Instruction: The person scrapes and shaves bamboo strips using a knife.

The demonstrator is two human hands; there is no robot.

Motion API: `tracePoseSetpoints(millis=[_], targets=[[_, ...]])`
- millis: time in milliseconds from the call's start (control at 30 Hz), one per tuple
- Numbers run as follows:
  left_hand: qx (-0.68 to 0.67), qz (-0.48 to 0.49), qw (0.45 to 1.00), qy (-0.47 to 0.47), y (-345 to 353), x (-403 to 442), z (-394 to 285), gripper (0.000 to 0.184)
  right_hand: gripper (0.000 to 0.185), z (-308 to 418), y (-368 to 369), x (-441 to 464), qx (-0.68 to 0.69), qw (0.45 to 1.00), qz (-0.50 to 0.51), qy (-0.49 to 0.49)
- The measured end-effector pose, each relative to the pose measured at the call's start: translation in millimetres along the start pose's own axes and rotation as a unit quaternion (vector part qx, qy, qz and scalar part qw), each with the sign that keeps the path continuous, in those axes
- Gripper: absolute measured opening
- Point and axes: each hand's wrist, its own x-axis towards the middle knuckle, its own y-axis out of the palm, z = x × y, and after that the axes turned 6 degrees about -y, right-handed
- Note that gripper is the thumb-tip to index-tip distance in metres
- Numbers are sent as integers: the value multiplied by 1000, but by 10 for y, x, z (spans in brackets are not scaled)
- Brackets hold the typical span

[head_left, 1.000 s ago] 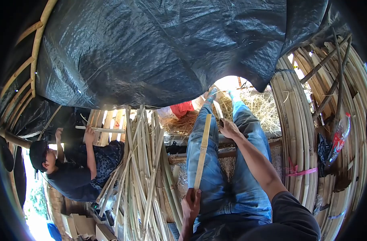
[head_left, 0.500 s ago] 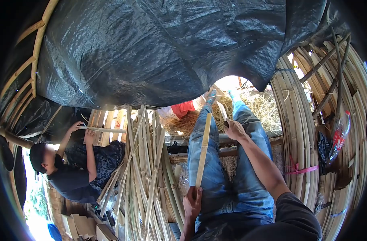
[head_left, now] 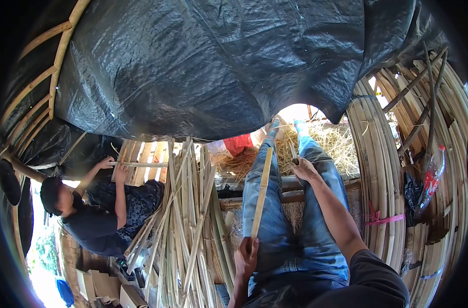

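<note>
With the strip [head_left: 262, 192] held by its near end in the left hand [head_left: 246, 255] above the left leg [head_left: 277, 220], what seemed a knife [head_left: 294, 150], gripped in the right hand [head_left: 305, 169], was best angled clear of it.

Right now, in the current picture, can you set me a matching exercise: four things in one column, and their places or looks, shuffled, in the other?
Things:
1. Bamboo strip
2. Knife
3. Pink tie
4. Plastic bottle

Places or looks:
A. Wrapped round a bamboo bundle
B. Clear, with a red label
C. Gripped near its lower end by the wearer's left hand
D. Held in the wearer's right hand

Right pairs: 1-C, 2-D, 3-A, 4-B
</note>
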Motion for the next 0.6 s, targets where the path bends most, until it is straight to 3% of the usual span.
tracePoseSetpoints(millis=[33,100,167,200,267,367,600], targets=[[-1,1,1000,2,-1,4,4,36,49,-90,59,34,-70,994,-78,-43],[3,1,1000,5,-4,12,8,36,58,-173,60,93,-54,992,-97,-60],[10,4,1000,7,-22,12,17,36,44,-140,6,105,137,989,-38,26],[0,-2,1000,15,-21,16,23,36,44,-198,56,153,138,989,-42,26],[-11,-8,1000,25,-19,22,19,36,25,-381,215,308,379,923,-16,59],[-6,-13,999,31,-10,17,21,35,16,-243,154,202,442,895,-17,65],[8,-33,999,43,18,-11,33,33,18,-175,139,195,385,921,1,65]])
